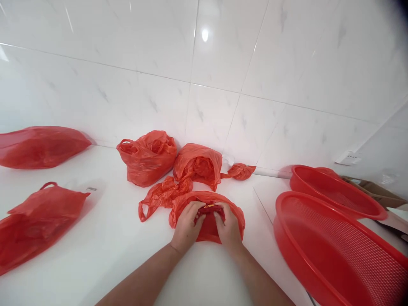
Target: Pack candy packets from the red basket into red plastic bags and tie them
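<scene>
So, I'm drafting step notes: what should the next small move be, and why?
Perhaps lower the dark red item into the open red bag and release it: the left hand and right hand both hold it at that bag's mouth.

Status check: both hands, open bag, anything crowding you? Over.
Left hand and right hand gripping a dark red item at the open red bag. Crumpled red bag close by on the left, not blocking.

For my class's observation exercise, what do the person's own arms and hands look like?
The left hand and right hand are ungloved. The left forearm and right forearm are bare, with no sleeve, watch or bracelet in view; finger details are unclear.
</scene>
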The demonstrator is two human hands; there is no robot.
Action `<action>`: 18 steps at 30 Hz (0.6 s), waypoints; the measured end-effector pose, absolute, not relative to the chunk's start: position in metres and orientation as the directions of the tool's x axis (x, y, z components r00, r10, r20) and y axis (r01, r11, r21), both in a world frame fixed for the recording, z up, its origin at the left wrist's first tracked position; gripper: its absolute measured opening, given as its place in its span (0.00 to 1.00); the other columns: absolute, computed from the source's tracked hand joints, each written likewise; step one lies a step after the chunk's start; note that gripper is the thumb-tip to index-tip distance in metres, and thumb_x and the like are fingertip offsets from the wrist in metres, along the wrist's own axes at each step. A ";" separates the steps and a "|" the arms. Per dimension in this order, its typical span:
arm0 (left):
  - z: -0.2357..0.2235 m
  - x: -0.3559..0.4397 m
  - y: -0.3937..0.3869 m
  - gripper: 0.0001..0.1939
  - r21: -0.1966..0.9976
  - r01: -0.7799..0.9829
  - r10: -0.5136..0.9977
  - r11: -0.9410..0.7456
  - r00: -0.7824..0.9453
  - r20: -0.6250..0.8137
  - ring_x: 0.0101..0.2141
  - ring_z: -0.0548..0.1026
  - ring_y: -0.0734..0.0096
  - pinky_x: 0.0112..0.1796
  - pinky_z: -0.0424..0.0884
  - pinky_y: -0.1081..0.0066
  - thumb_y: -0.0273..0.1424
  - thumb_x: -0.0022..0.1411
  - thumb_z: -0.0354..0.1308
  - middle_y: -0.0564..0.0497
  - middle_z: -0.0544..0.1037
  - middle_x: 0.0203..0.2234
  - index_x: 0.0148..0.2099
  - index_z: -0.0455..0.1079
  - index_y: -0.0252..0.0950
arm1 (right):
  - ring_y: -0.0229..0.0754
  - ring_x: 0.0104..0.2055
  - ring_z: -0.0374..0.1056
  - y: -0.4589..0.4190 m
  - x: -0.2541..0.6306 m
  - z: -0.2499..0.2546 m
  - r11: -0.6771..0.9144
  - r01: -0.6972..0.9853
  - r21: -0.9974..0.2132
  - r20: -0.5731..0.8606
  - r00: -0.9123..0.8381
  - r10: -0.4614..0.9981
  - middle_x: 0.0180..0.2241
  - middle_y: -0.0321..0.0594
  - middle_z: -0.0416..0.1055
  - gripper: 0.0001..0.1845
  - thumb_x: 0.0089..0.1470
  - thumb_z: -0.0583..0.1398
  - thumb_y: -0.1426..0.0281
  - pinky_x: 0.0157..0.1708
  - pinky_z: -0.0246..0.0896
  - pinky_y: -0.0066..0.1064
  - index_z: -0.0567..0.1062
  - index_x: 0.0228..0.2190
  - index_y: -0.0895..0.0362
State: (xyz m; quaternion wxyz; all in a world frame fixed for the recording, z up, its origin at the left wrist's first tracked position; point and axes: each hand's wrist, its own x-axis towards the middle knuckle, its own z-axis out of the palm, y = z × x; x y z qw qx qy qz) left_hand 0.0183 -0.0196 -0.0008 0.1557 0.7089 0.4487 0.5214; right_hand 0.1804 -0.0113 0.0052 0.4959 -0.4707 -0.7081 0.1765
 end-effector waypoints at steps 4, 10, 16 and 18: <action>-0.002 0.010 -0.015 0.17 0.542 0.517 0.703 -0.663 0.181 0.687 0.47 0.71 0.69 0.48 0.70 0.66 0.22 0.62 0.48 0.48 0.73 0.45 0.52 0.64 0.40 | 0.46 0.48 0.67 -0.015 0.181 0.010 0.503 0.493 -0.710 0.546 -0.066 0.835 0.45 0.42 0.71 0.12 0.58 0.53 0.68 0.49 0.64 0.43 0.68 0.44 0.53; 0.000 0.000 -0.012 0.16 0.597 0.510 0.756 -0.619 0.184 0.628 0.45 0.72 0.70 0.47 0.70 0.67 0.22 0.62 0.50 0.50 0.75 0.43 0.51 0.65 0.40 | 0.45 0.46 0.69 -0.018 0.178 0.012 0.483 0.502 -0.717 0.516 -0.082 0.853 0.43 0.41 0.72 0.11 0.57 0.55 0.66 0.47 0.66 0.41 0.68 0.43 0.52; 0.006 0.003 -0.019 0.19 0.661 0.457 0.788 -0.596 0.172 0.591 0.45 0.72 0.71 0.49 0.69 0.69 0.19 0.59 0.50 0.51 0.76 0.43 0.49 0.68 0.41 | 0.51 0.53 0.65 -0.015 0.181 -0.003 0.449 0.549 -0.705 0.417 -0.191 0.889 0.47 0.41 0.71 0.15 0.54 0.56 0.62 0.51 0.62 0.48 0.72 0.43 0.51; 0.007 0.003 -0.021 0.20 0.666 0.474 0.803 -0.575 0.171 0.572 0.45 0.72 0.71 0.49 0.68 0.70 0.19 0.57 0.52 0.52 0.77 0.43 0.50 0.68 0.41 | 0.53 0.54 0.64 -0.012 0.183 -0.007 0.412 0.572 -0.709 0.381 -0.180 0.907 0.47 0.40 0.71 0.17 0.53 0.55 0.59 0.51 0.62 0.50 0.73 0.43 0.50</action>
